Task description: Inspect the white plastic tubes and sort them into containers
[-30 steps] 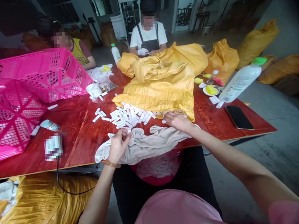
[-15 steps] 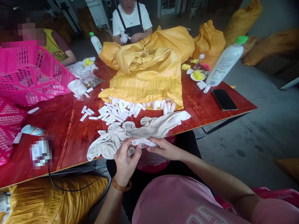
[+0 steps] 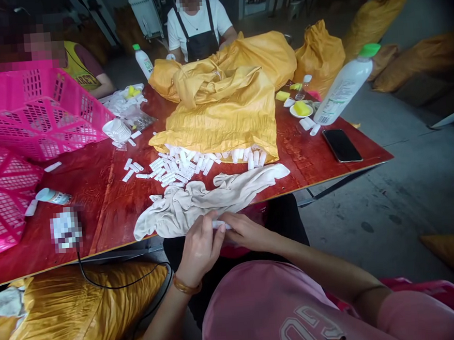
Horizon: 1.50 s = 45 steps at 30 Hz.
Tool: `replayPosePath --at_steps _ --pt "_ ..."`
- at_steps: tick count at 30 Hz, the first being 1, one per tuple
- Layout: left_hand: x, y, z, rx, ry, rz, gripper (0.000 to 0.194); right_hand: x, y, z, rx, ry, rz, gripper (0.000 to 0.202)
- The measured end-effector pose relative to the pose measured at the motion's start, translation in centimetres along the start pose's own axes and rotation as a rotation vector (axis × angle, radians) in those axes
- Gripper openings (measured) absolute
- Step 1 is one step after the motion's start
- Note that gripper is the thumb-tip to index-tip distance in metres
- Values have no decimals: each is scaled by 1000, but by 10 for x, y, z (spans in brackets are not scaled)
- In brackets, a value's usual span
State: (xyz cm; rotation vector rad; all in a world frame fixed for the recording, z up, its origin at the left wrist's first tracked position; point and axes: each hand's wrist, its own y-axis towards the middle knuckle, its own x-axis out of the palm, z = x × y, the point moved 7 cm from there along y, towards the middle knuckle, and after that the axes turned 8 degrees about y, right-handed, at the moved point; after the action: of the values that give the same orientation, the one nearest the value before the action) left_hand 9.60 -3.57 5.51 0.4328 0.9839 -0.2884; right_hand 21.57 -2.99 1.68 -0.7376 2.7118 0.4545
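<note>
Between my two hands, just past the table's front edge, is a small white tube-shaped piece (image 3: 219, 224), mostly covered by fingers. My left hand (image 3: 201, 244) is closed around its left part, with the thumb laid along it. The fingers of my right hand (image 3: 249, 232) pinch its other end. A crumpled pale cloth (image 3: 175, 210) lies on the table right behind my hands. Beyond the cloth, a pile of similar white pieces (image 3: 176, 166) spills from the mouth of a yellow woven sack (image 3: 224, 126).
Pink plastic baskets (image 3: 61, 111) stand on the left of the red table (image 3: 97, 200). To the right are a phone (image 3: 342, 145) and a white bottle with a green cap (image 3: 344, 92). A full yellow sack (image 3: 92, 298) sits below left. Two other people are across the table.
Both hands have turned inward and closed more over the white piece, hiding most of it. The person opposite has moved their hands apart. The view has shifted slightly.
</note>
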Motion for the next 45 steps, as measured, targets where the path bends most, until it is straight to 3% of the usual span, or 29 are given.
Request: replayPosePath --at_steps 4,7,10,12,14,16,19,21,23,27,29,32,34,37,38,40,43,45 --pt "-10 -1 -18 -160 -236 37 32 0 1 4 108 307 -77 24" --pt "-16 0 -23 -134 -257 73 18 3 -1 0 147 422 -173 28" --pt "-8 2 -16 -109 -304 4 23 -2 0 0 122 177 -68 23" --pt "-5 1 -13 -171 -342 29 29 -9 1 2 122 -66 86 20" --pt "-3 -1 -12 -245 -376 76 30 -12 0 4 120 -127 153 20" --pt "0 -2 -11 -250 -433 77 32 -7 0 5 119 77 54 18" --pt "2 -1 -11 -121 -530 8 33 6 -4 4 224 566 -262 20" --pt "4 0 -12 -41 -539 -39 31 12 -8 3 305 728 -414 18" --pt "8 -1 -15 -31 -496 -76 31 8 -5 2 267 655 -386 14" --pt "18 -7 -15 -105 -428 -104 35 -9 5 3 101 182 -76 7" --pt "21 -10 -11 -101 -435 -145 34 -7 3 7 96 84 -65 5" --pt "23 -4 -14 -17 -446 -343 31 5 -5 23 149 70 -144 7" --pt "12 14 -40 -37 -388 -320 30 15 -16 43 245 -4 -184 13" --pt "-26 53 -109 -178 -81 68 28 19 -35 79 434 -211 -185 29" --pt "-33 65 -129 -185 74 129 27 16 -39 86 460 -258 -186 37" --pt "-29 89 -161 -161 348 99 29 3 -39 88 439 -269 -225 41" --pt "-11 116 -191 -84 469 -18 24 -46 -18 71 320 -263 -200 21" --pt "-3 126 -197 -32 433 -55 18 -100 7 58 227 -489 11 26"
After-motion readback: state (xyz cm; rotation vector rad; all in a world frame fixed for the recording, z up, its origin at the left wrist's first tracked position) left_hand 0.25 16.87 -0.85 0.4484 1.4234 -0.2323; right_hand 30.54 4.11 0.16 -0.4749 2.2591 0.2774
